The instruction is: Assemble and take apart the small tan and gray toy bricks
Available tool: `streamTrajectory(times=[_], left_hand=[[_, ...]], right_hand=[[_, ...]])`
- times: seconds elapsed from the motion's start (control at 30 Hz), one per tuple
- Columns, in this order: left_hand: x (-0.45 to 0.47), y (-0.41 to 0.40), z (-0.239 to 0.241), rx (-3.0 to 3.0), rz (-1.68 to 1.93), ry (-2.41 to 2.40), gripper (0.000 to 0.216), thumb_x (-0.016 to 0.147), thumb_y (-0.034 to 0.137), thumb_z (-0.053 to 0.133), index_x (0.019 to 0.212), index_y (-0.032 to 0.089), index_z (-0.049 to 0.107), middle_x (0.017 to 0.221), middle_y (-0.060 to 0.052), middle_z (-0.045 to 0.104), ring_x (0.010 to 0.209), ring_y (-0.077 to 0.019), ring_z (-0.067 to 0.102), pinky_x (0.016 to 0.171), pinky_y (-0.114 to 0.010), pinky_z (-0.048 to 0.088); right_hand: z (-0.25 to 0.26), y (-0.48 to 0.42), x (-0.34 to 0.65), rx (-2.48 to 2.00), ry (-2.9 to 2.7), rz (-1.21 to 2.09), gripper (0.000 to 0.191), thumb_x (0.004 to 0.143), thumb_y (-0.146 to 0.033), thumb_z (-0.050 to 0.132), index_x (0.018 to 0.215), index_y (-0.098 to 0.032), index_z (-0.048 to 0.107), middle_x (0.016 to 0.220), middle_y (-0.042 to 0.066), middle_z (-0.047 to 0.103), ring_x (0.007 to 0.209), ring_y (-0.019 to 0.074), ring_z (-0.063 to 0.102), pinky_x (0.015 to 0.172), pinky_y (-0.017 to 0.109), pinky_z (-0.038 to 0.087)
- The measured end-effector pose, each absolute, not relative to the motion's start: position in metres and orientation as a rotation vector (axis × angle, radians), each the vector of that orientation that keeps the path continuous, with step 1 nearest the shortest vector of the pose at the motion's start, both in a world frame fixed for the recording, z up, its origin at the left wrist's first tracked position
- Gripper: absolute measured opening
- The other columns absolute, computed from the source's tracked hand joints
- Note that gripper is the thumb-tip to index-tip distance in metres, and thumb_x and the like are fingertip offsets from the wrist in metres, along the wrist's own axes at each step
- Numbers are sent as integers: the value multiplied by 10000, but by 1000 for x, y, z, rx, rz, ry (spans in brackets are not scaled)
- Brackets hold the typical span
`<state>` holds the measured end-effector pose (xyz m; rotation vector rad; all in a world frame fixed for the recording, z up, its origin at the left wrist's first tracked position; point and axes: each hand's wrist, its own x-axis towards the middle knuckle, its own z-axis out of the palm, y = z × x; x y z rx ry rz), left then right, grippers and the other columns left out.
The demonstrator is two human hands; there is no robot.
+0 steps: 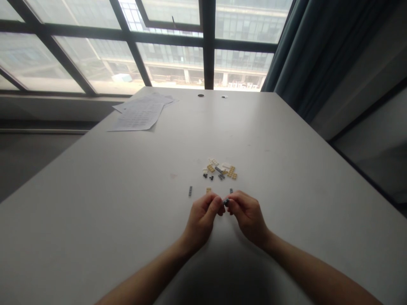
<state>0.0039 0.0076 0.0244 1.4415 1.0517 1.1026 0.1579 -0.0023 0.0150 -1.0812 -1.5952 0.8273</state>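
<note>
Between my left hand (205,214) and my right hand (248,214) is a small dark grey building brick (226,202). Both hands pinch it with thumb and fingers, so most of it is covered. Just beyond my left hand lies a tan brick (208,190), partly hidden by the fingers. A grey brick (231,190) shows behind my right hand. Off to the left, a long narrow grey brick (190,191) lies alone. Farther out is a loose group of bricks, with tan plates (232,173), grey pieces (218,169), white pieces and small black pieces (211,178).
The white table (127,220) stretches away toward a large window (171,63). Printed paper sheets (140,114) overlap at its far left edge. Two round cable holes, one a dark disc (201,95), sit near the far edge. A dark blue curtain (295,63) hangs at the right.
</note>
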Motion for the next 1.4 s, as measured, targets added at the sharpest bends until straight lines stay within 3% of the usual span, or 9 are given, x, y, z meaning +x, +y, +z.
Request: streamTrajectory(times=[0.13, 0.23, 0.5, 0.77, 1.0, 1.2, 1.4], left_hand=[[4, 4, 21, 1573, 1196, 1056, 122, 869, 294, 567, 897, 179, 597, 713, -2, 612, 660, -133, 570, 643, -247, 458], [4, 4, 19, 1744, 1218, 1034, 187, 848, 202, 594, 1032, 205, 625, 776, -8, 629, 696, -131, 574, 666, -247, 464], [1, 8, 18, 1877, 1302, 1063, 168, 865, 139, 559, 959, 220, 673, 849, -31, 628, 749, -139, 578, 688, -253, 477], [0, 7, 18, 1935, 1286, 1072, 118, 850, 170, 598, 922, 216, 679, 865, -47, 663, 765, -152, 620, 697, -266, 512], [-2, 5, 14, 2045, 1400, 1032, 143, 795, 106, 658, 865, 228, 678, 882, -45, 715, 814, -166, 667, 751, -282, 535], [-4, 5, 17, 2121, 1386, 932, 258, 807, 44, 603, 970, 235, 661, 993, -61, 719, 891, -173, 670, 803, -302, 531], [-5, 7, 17, 2141, 1457, 946, 224, 783, 28, 614, 914, 207, 644, 869, -52, 688, 795, -159, 638, 728, -286, 523]], right_hand=[[13, -2, 157, -1112, -1510, 955, 257, 919, -305, 496, 717, -178, 591, 645, -5, 567, 597, 122, 526, 564, 237, 434], [10, -1, 157, -1124, -1479, 985, 267, 902, -316, 515, 684, -176, 576, 614, -16, 540, 568, 115, 497, 542, 232, 413], [7, 1, 158, -1092, -1562, 919, 138, 873, -281, 586, 837, -187, 681, 734, 13, 625, 658, 135, 555, 607, 249, 454], [7, 1, 163, -1088, -1654, 645, 100, 860, -211, 596, 875, -212, 695, 757, 23, 657, 666, 142, 596, 637, 266, 493], [12, 3, 170, -1062, -1669, 766, 86, 823, -261, 661, 871, -195, 687, 772, 29, 699, 694, 155, 645, 649, 267, 520], [25, 18, 190, -1161, -1794, 778, 104, 823, -237, 665, 915, -206, 702, 781, 14, 718, 670, 140, 656, 614, 238, 519], [36, 37, 227, -1411, -2162, 541, 139, 837, -189, 636, 950, -212, 715, 854, 13, 734, 691, 141, 662, 707, 255, 505]])
